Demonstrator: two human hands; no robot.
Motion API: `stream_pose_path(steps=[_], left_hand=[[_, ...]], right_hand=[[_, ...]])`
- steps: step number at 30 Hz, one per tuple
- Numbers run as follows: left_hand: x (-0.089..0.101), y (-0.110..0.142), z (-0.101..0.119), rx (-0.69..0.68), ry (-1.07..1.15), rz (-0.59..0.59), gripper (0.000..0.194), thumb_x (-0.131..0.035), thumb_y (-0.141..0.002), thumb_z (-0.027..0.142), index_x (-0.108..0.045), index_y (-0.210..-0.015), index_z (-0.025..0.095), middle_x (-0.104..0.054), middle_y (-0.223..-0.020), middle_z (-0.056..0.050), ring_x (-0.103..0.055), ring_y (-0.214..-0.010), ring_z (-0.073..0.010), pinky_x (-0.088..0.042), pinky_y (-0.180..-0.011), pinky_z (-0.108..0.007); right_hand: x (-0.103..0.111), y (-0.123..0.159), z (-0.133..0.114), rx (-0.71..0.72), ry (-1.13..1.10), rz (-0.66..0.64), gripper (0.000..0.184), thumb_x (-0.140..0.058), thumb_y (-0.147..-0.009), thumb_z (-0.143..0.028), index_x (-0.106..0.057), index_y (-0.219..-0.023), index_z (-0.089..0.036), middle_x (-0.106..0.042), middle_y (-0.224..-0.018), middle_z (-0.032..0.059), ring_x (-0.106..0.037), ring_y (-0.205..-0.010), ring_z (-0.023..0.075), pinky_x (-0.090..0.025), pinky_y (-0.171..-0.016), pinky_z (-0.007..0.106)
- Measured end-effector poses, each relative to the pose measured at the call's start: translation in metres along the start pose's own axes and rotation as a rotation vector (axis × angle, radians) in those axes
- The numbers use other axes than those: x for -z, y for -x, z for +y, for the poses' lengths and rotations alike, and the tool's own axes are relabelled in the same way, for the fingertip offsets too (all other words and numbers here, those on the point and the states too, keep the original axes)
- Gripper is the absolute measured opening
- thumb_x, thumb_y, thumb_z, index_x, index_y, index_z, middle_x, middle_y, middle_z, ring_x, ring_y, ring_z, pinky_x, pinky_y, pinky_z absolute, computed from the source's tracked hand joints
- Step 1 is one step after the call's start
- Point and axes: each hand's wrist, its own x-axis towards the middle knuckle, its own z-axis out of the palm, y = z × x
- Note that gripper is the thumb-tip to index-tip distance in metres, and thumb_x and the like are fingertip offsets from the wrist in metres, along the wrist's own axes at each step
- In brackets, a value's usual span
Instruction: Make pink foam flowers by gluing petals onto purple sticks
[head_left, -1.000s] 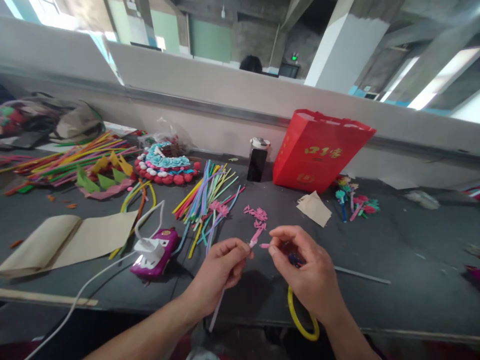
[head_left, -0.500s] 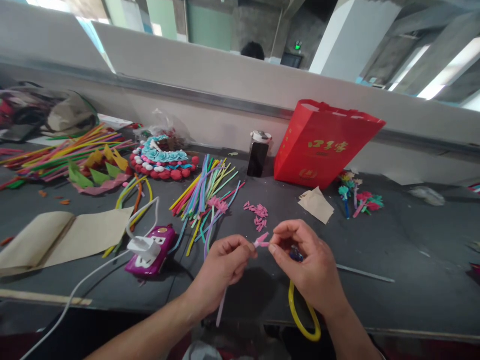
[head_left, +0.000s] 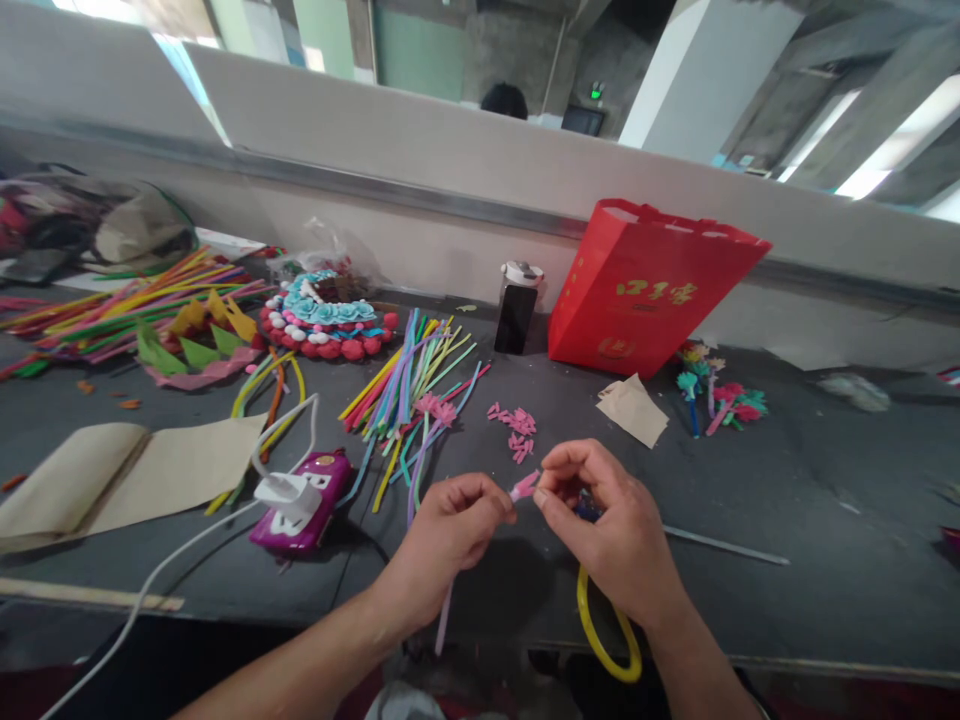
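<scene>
My left hand [head_left: 450,540] is closed in a pinch on a thin pale purple stick [head_left: 444,620] that hangs down below my fist. At the stick's top end sits a small pink petal piece [head_left: 523,487], which my right hand [head_left: 607,530] pinches between thumb and forefinger. Both hands meet over the near edge of the dark table [head_left: 787,520]. A yellow ring [head_left: 604,635] hangs under my right hand, and something dark blue [head_left: 589,512] shows in its palm. A small heap of pink petal pieces [head_left: 516,428] lies just beyond my hands.
A bundle of coloured sticks [head_left: 409,385] lies left of the petals. A purple power strip with a white plug [head_left: 296,505] and brown paper [head_left: 127,475] sit at the left. Behind stand a black bottle [head_left: 516,310], a red bag [head_left: 649,285] and finished small flowers [head_left: 716,400].
My hands have come together: the pink piece now sits on the stick's tip between both pinches, tilting slightly since half a second ago. The view shifted a little at first.
</scene>
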Motion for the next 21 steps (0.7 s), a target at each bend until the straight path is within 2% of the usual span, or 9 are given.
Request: stream_pose_path(steps=[8,14,21], left_hand=[[0.0006,-0.0004,-0.0014,-0.005,-0.030,-0.016,0.025,-0.066,-0.073,0.038,-0.061,-0.067,0.015,-0.034,-0.047,0.009,-0.019,-0.040,-0.0031,-0.010,-0.040,-0.021],[0.0003,-0.0017,-0.0027,-0.007,-0.033,-0.007,0.024,-0.066,-0.073,0.037,-0.061,-0.066,0.015,-0.031,-0.046,0.009,-0.019,-0.040,-0.0033,-0.010,-0.040,-0.021],[0.0013,-0.0015,-0.0041,-0.025,-0.011,-0.016,0.023,-0.065,-0.075,0.035,-0.062,-0.067,0.015,-0.028,-0.044,0.010,-0.015,-0.040,-0.0035,-0.010,-0.040,-0.021]], right_hand=[[-0.0005,-0.0022,-0.0028,0.009,0.000,-0.012,0.017,-0.057,-0.079,-0.012,-0.055,-0.093,-0.021,-0.061,-0.072,-0.0043,-0.059,-0.062,0.0095,-0.048,-0.063,0.021],[0.0001,-0.0019,0.0001,-0.019,-0.007,-0.039,0.019,-0.058,-0.079,-0.012,-0.055,-0.095,-0.022,-0.061,-0.072,-0.0047,-0.059,-0.065,0.0099,-0.047,-0.064,0.021],[0.0075,-0.0021,0.0044,-0.033,-0.039,-0.105,0.027,-0.060,-0.083,-0.018,-0.055,-0.109,-0.022,-0.064,-0.082,-0.0024,-0.060,-0.072,0.0116,-0.047,-0.068,0.024]])
